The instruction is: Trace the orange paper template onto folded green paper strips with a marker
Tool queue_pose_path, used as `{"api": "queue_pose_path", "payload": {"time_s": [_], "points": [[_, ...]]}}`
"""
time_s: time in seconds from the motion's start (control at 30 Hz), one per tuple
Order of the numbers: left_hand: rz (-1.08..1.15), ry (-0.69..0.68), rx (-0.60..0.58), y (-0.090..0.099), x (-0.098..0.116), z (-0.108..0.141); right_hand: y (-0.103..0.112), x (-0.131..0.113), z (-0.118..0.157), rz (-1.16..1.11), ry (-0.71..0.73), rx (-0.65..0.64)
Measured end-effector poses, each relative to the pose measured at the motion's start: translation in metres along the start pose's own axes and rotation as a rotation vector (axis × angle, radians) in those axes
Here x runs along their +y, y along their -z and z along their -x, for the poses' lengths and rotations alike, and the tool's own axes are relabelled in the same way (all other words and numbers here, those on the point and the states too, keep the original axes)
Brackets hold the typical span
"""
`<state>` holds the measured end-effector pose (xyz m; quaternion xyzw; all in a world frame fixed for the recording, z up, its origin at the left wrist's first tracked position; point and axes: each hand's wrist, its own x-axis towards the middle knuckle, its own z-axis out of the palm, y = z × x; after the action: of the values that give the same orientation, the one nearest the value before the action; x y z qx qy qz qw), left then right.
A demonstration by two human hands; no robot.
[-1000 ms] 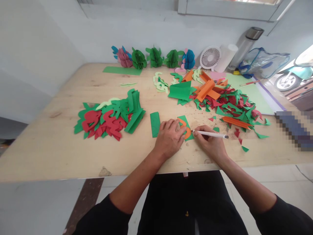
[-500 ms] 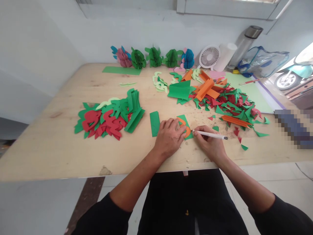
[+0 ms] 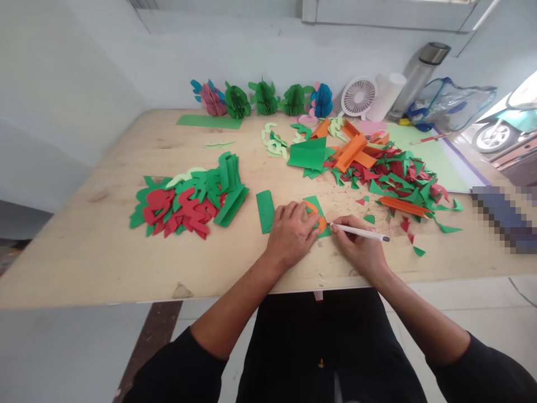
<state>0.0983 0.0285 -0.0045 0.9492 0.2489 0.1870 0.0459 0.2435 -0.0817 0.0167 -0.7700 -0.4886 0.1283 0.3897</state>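
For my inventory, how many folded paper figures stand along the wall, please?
5. Along the wall, from left: pink figure, first green figure, second green figure, third green figure, then blue figure beside the fan. None appears hidden.

Matt orange paper (image 3: 322,225) lies on matt green paper (image 3: 312,201); the pen (image 3: 361,230) looks like smooth plastic.
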Motion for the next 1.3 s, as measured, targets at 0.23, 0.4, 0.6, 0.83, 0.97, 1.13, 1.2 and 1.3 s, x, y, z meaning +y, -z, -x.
{"api": "queue_pose_path", "payload": {"time_s": [0.23,0.4,0.6,0.83,0.97,1.13,1.2,1.3], "points": [[0.01,0.009,-0.002,-0.0009,-0.0002,-0.001,0.0004,-0.0005,0.0025,0.032,0.02,0.016],[0.011,0.012,0.001,-0.001,0.0001,-0.0007,0.0009,-0.0005,0.0037,0.047,0.036,0.026],[0.007,0.01,-0.006,0.0004,0.0009,-0.001,0.0018,-0.0009,0.0051,0.044,0.032,0.011],[0.01,0.014,-0.003,0.0003,0.0007,-0.0011,0.0014,-0.0017,0.0041,0.031,0.012,0.015],[0.005,0.012,0.003,-0.0005,0.0004,-0.0009,0.0001,-0.0013,0.003,0.023,0.017,0.031],[0.007,0.013,-0.007,-0.0002,0.0003,-0.0008,-0.0008,-0.0013,0.0029,0.031,0.024,0.037],[0.006,0.01,-0.006,0.0001,0.0003,-0.0008,-0.0005,-0.0021,0.0034,0.037,0.014,0.036],[0.006,0.005,-0.001,0.0,0.0004,-0.0008,-0.0001,-0.0034,0.0045,0.026,-0.003,0.027]]}}
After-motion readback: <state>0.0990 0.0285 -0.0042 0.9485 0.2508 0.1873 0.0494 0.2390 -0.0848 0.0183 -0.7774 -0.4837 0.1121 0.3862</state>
